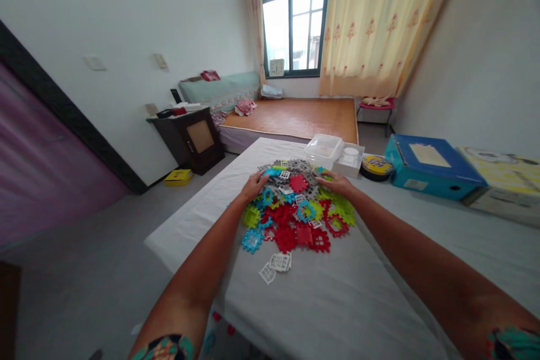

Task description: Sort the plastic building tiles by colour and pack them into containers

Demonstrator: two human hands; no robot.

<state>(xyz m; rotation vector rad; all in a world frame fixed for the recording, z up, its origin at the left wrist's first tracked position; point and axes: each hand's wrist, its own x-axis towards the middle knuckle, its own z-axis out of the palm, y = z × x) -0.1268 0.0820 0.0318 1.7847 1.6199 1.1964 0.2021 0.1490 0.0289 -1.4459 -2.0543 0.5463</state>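
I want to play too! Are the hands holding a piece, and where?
No piece is clearly held. The left hand and right hand rest on the pile of plastic pieces, one each side.

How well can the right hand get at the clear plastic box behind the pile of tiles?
Probably yes, easily. The right hand rests on the far edge of the pile of tiles, and the clear plastic box stands just beyond it on the table; nothing seems to lie between them.
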